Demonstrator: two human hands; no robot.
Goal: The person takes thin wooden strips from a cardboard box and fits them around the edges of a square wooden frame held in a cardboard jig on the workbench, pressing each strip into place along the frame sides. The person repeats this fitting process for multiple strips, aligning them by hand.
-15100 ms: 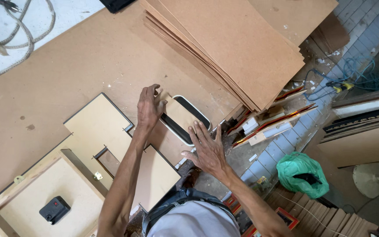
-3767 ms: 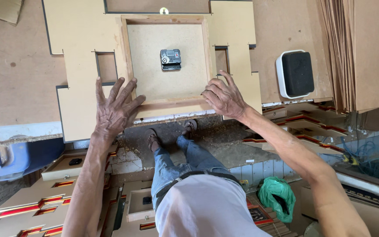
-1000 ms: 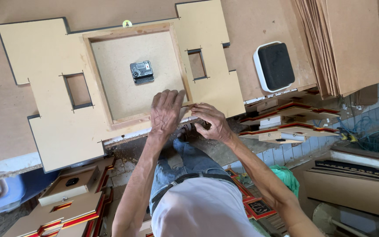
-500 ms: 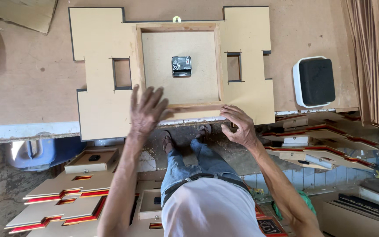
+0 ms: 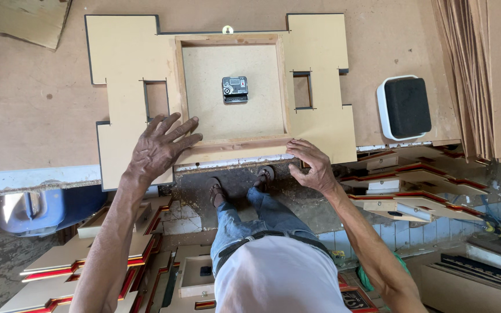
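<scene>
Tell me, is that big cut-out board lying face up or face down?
Face down: the board shows its back, with a raised wooden frame and a small black mechanism fixed inside. The front is hidden.

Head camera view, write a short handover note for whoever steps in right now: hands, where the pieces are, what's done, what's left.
Left hand: flat on the cut-out board, fingers spread, holding nothing.
Right hand: fingertips on the board's near edge, by the wooden frame.
Board lies back-side up on the workbench, overhanging its edge.
Done: frame and black clock mechanism sit on the board.
Left: whether the frame is fastened cannot be told.
</scene>
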